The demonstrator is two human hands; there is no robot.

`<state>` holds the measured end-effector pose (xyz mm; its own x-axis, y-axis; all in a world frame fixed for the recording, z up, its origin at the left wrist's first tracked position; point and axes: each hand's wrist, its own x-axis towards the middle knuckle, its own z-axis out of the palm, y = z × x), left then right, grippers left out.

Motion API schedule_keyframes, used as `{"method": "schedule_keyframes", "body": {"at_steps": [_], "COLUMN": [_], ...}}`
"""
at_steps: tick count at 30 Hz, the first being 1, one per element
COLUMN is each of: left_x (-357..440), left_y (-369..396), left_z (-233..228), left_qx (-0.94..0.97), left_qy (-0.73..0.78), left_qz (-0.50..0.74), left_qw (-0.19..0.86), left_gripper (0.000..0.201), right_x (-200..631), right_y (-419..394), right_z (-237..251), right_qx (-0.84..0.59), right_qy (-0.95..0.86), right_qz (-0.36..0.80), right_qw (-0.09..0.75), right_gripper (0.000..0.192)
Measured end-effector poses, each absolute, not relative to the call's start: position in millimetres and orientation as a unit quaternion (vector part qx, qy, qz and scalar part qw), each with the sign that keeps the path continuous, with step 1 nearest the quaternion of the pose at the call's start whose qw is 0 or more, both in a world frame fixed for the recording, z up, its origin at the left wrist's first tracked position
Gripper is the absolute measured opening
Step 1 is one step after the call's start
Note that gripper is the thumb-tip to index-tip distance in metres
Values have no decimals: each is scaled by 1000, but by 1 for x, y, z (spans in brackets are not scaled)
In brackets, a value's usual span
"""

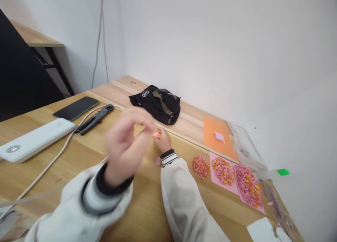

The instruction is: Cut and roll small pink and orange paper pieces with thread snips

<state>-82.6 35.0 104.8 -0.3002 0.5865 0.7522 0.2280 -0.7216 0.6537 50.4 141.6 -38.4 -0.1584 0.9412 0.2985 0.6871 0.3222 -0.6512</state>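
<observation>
My left hand (pixel 125 143) is raised above the table, smeared by motion. Its thumb and forefinger curve round and meet at the tips, and whatever may be between them is too blurred to see. Beyond it, my right hand (pixel 164 141) rests low over the wood, its fingers closed on a small pink-and-orange paper piece (pixel 157 135). By the right cuff lies a little pink paper piece (pixel 158 161). To the right of that sleeve are heaps of small paper-like bits: an orange-pink pile (pixel 201 166), a yellow-orange pile (pixel 223 171) and a large pink pile (pixel 248 185).
A black bag (pixel 160 103) lies near the wall. An orange sheet (pixel 214 143) bears a small pink pad (pixel 219 137), beside a clear plastic bag (pixel 246 147). At left are a phone (pixel 76 108), black-handled pliers (pixel 96 119), a white power bank (pixel 37 138) and a cable (pixel 56 160).
</observation>
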Motion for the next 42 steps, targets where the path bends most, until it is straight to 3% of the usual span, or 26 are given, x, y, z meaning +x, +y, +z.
{"method": "schedule_keyframes", "body": {"at_steps": [3, 5, 7, 10, 18, 27, 31, 37, 42], "left_x": [-77, -77, -78, -78, -77, -76, -76, -73, -70], "left_y": [77, 100, 114, 119, 117, 115, 116, 112, 108], "left_z": [65, 30, 1, -20, -22, -26, -28, -25, -22], "left_qx": [648, 663, 670, 663, 664, 687, 679, 667, 730], "left_qy": [550, 631, 645, 644, 647, 639, 641, 656, 610], "left_qz": [502, 356, 294, 303, 311, 306, 318, 320, 276], "left_qw": [161, 187, 221, 232, 208, 162, 164, 152, 139], "left_gripper": [8, 20, 34, 42, 28, 29, 29, 24, 31], "right_x": [51, 51, 51, 50, 50, 53, 56, 75, 83], "right_y": [141, 140, 138, 137, 138, 141, 142, 146, 143], "right_z": [-38, -37, -37, -36, -38, -40, -34, -17, -13], "right_qx": [-531, -523, -512, -492, -484, -489, -509, -606, -563], "right_qy": [-748, -748, -749, -755, -741, -704, -666, -624, -657], "right_qz": [193, 207, 219, 229, 265, 325, 366, 354, 412], "right_qw": [349, 353, 359, 368, 383, 401, 405, 344, 285], "right_gripper": [44, 46, 50, 55, 48, 51, 42, 33, 46]}}
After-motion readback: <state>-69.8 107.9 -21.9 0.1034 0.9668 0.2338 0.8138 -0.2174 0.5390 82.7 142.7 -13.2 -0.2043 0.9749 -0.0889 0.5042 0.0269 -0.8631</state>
